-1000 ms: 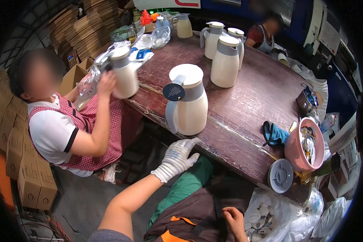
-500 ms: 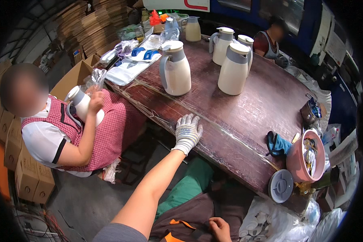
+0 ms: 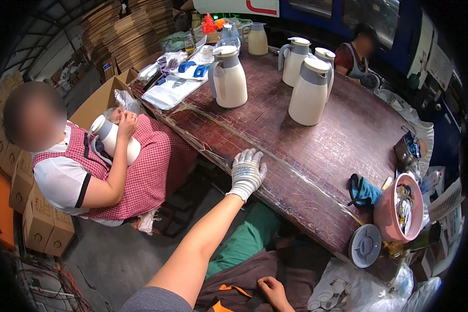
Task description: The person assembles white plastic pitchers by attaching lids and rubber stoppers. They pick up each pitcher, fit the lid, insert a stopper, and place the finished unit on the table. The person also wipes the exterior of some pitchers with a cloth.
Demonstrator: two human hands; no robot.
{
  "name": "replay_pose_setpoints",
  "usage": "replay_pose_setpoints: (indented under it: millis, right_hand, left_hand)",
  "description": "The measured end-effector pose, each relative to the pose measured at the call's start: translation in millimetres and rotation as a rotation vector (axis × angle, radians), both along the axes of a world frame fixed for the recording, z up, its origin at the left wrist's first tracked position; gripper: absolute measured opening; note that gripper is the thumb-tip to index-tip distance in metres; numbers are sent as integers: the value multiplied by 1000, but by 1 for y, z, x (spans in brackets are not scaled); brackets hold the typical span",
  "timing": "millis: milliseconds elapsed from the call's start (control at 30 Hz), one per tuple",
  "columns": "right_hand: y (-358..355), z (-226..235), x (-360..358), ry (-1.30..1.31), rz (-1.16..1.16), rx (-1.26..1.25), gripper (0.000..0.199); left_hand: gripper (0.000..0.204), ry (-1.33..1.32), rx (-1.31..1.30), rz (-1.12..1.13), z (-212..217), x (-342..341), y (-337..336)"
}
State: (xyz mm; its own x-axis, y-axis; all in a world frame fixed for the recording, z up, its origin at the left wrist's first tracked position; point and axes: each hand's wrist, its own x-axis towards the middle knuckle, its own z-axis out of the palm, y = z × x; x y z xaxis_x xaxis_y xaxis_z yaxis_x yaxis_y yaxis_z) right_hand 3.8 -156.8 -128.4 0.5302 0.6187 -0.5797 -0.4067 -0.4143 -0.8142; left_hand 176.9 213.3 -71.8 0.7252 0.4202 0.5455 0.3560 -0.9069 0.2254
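"Head view: nearest jug?"

"Ahead of my left hand, outstretched on the worktop. My right hand curls; contents I can't tell. Rightward, a front jug partly hides a rear jug."

Four white-lidded pitchers stood on the tabletop, plus one pitcher without a white lid toward its far edge. One more pitcher was with one co-worker left of the tabletop; a second co-worker was beyond it. At the tabletop's right end were one pink tub, one metal bowl, one blue cloth and one round grey disc.
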Motion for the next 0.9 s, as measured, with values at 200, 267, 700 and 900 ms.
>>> replay_pose_setpoints:
  millis: [200,267,700,900]
  right_hand:
    - [3,-6,2,57,-9,-14,16]
    - [3,-10,3,84,-20,-30,16]
    - [5,-24,0,-159,-32,38,16]
    - [10,2,2,-121,-48,39,14]
  left_hand:
    - [39,7,-7,15,-1,-1,1]
    - [39,13,-13,9,1,0,-2]
    - [38,-52,-12,-5,4,0,-4]
    - [38,-27,-26,6,4,-4,0]
